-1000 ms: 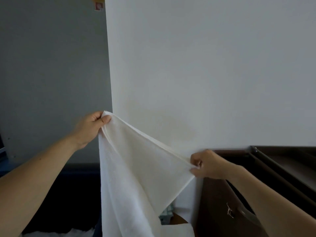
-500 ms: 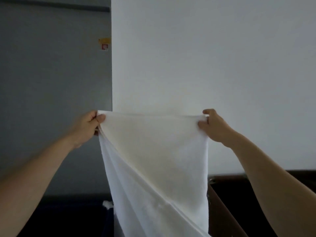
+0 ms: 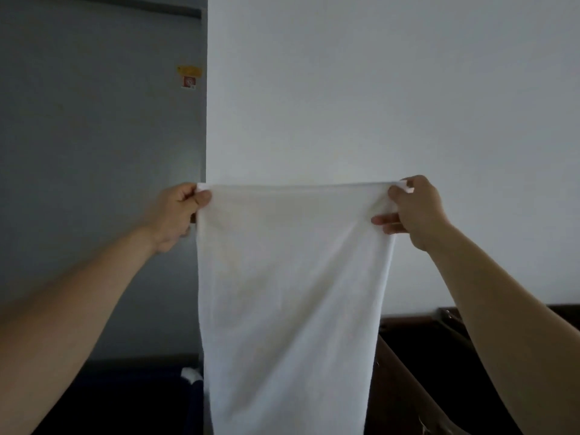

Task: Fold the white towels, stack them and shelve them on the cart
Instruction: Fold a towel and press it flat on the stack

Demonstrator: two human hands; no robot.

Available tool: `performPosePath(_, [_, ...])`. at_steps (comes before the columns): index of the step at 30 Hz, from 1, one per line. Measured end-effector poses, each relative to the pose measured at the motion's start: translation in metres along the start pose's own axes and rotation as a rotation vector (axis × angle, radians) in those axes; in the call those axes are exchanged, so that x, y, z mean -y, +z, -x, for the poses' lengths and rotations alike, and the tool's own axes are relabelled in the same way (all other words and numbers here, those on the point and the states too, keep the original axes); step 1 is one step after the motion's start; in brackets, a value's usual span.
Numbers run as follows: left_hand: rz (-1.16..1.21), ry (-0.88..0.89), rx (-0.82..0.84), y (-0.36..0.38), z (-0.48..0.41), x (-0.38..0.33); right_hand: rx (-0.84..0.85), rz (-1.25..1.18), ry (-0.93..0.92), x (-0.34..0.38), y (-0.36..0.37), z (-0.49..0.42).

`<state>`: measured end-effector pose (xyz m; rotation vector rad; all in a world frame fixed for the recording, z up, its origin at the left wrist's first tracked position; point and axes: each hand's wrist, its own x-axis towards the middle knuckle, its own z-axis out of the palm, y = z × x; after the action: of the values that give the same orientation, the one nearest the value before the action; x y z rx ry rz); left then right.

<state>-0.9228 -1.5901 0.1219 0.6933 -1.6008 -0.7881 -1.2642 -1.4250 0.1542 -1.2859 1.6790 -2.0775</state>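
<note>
Held up at chest height against the pale wall point(image 3: 376, 89): one white towel point(image 3: 292, 293), top edge stretched level and taut, body hanging straight down and out of view at the bottom. Left hand point(image 3: 175, 215) clenched on the top left corner, thumb pressing cloth against the curled fingers point(image 3: 202, 197). Right hand point(image 3: 414, 211) pinching the top right corner, two fingers stretched across the front face of the cloth.

Step in hand, by the look of it: squaring the towel before the first fold. To do it well: keep both corners level, keep the top edge tight, let the hanging part settle flat with no twist, then bring corner to corner so the side edges meet.

Around: grey door or panel point(image 3: 94, 152) at left, with a small yellow and red sticker point(image 3: 189, 77); dark wooden furniture point(image 3: 423, 372) low at right, just behind the towel's right edge; dark blue surface point(image 3: 125, 397) low at left, with a scrap of white on it. No cart clearly in view. Nothing between the hands and the towel; only the furniture edge close enough to catch the swinging cloth.
</note>
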Motion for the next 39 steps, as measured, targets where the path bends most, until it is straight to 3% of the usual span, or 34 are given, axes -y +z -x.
performPosePath(3, [0.083,0.016,-0.044,-0.002,-0.007,-0.014,-0.069,-0.038,-0.068,0.007,0.008,0.005])
performPosePath(8, [0.075,-0.064,0.049,-0.009,0.003,0.018,-0.051,0.003,0.009,-0.014,0.010,0.021])
performPosePath(12, [0.134,0.003,0.012,-0.005,0.009,0.025,-0.123,0.009,-0.103,-0.020,0.010,0.027])
performPosePath(18, [0.038,0.060,-0.048,-0.002,0.020,0.042,-0.155,0.065,-0.124,-0.035,0.004,0.040])
performPosePath(28, [-0.113,-0.103,-0.061,0.037,0.032,0.102,-0.030,0.091,0.117,-0.110,0.001,0.036])
performPosePath(32, [-0.107,-0.068,-0.139,0.049,0.008,0.081,-0.018,0.025,0.034,-0.098,0.006,0.015])
performPosePath(39, [-0.049,0.102,-0.320,0.050,-0.021,-0.019,-0.055,-0.107,-0.221,-0.024,0.005,-0.027])
